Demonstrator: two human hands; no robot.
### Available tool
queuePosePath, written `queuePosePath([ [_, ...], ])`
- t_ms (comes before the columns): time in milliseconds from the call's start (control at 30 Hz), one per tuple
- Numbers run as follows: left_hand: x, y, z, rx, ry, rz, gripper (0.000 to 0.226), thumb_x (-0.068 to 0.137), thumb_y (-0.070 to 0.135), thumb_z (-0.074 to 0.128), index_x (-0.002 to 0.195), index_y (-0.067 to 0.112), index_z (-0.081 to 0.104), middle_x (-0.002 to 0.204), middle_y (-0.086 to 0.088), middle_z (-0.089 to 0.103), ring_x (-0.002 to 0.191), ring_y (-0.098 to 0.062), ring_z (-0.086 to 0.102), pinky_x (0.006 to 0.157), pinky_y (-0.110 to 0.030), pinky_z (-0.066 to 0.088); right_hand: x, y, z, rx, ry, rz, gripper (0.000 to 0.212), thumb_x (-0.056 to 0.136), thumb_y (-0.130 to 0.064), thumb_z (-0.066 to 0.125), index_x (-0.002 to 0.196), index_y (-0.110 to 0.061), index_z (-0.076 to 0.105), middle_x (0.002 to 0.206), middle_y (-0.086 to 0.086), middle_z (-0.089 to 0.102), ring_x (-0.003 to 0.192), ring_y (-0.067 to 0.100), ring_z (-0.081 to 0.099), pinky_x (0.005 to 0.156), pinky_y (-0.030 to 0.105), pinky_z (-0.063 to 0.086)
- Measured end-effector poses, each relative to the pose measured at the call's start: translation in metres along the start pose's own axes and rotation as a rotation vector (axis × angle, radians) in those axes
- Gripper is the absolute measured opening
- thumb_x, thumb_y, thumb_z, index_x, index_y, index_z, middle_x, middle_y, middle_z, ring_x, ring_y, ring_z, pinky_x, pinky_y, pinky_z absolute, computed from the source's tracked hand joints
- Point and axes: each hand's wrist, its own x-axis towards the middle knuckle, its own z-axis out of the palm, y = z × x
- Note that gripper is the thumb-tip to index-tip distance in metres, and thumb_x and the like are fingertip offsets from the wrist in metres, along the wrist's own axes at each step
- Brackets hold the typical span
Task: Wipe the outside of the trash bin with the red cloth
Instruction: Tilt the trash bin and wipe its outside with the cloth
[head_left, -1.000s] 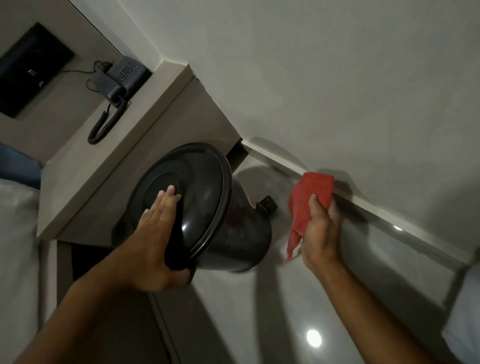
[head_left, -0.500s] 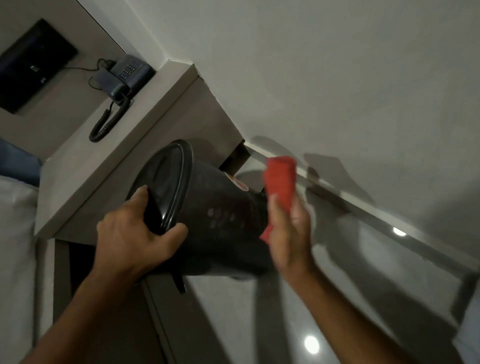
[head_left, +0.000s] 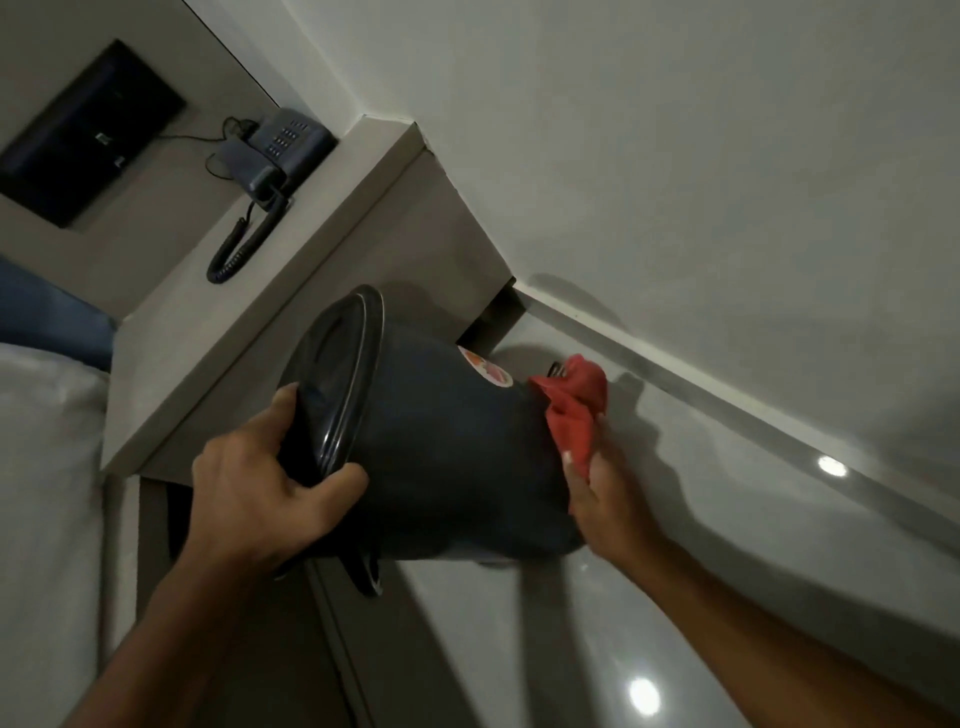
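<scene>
A black trash bin (head_left: 447, 447) lies tipped on its side in mid-air, its lid end toward me and its base toward the wall. A round sticker (head_left: 485, 368) shows on its upper side. My left hand (head_left: 260, 478) grips the rim at the lid end. My right hand (head_left: 602, 499) holds the red cloth (head_left: 574, 410) and presses it against the bin's side near the base. A black handle (head_left: 366, 574) hangs below the bin.
A grey bedside shelf (head_left: 249, 332) stands just left of the bin, with a corded telephone (head_left: 275, 156) on it. White bedding (head_left: 47, 467) lies at the far left. The glossy floor (head_left: 675, 571) meets a white wall (head_left: 675, 156) along a skirting (head_left: 727, 400).
The bin has turned from lid facing me to lying on its side. My left hand moved from flat on the lid to gripping the rim. My right hand brought the cloth onto the bin.
</scene>
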Motion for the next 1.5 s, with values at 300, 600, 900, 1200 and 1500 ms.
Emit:
queuePosePath([
  [300, -0.016, -0.005, -0.005, -0.031, 0.046, -0.024, 0.072, 0.066, 0.055, 0.057, 0.123, 0.011, 0.057, 0.062, 0.012, 0.06, 0.056, -0.004, 0.063, 0.035, -0.015, 0.042, 0.012, -0.126, 0.111, -0.029, -0.064, -0.417, 0.051, 0.103, -0.031, 0.04, 0.151, -0.018, 0.031, 0.157, 0.01, 0.037, 0.15, 0.019, 0.02, 0.122, 0.041, 0.019],
  [600, -0.015, 0.011, 0.001, 0.048, 0.014, 0.066, 0.086, 0.067, 0.059, 0.058, 0.137, 0.011, 0.046, 0.083, 0.017, 0.058, 0.061, -0.005, 0.06, 0.052, -0.019, 0.047, -0.021, 0.008, 0.015, -0.183, 0.095, 0.022, 0.046, 0.103, -0.022, 0.044, 0.149, -0.015, 0.04, 0.154, 0.015, 0.041, 0.144, 0.026, 0.036, 0.118, 0.046, 0.029],
  [900, -0.014, 0.03, 0.009, 0.219, -0.089, 0.037, 0.107, 0.061, 0.062, 0.052, 0.143, -0.005, 0.04, 0.122, -0.024, 0.065, 0.082, -0.033, 0.068, 0.069, -0.04, 0.055, -0.036, -0.12, 0.053, 0.062, 0.11, -0.019, 0.04, 0.098, -0.051, 0.038, 0.126, -0.029, 0.057, 0.113, -0.013, 0.068, 0.104, 0.005, 0.065, 0.092, 0.03, 0.055],
  [1200, -0.025, 0.041, 0.028, 0.357, -0.185, 0.08, 0.109, 0.057, 0.064, 0.056, 0.14, -0.007, 0.046, 0.143, -0.027, 0.048, 0.128, -0.046, 0.049, 0.094, -0.06, 0.047, -0.036, -0.011, 0.008, -0.17, 0.032, 0.524, 0.013, 0.098, -0.012, 0.053, 0.099, -0.007, 0.065, 0.084, 0.01, 0.069, 0.086, 0.032, 0.068, 0.078, 0.037, 0.053],
  [1500, -0.029, 0.043, 0.05, 0.304, -0.166, 0.139, 0.103, 0.066, 0.064, 0.052, 0.136, -0.012, 0.047, 0.14, -0.036, 0.046, 0.127, -0.054, 0.046, 0.092, -0.07, 0.045, 0.052, -0.159, -0.031, 0.151, 0.353, 0.397, 0.011, 0.088, -0.015, 0.062, 0.078, -0.013, 0.066, 0.065, -0.006, 0.07, 0.059, 0.013, 0.068, 0.056, 0.027, 0.055],
])
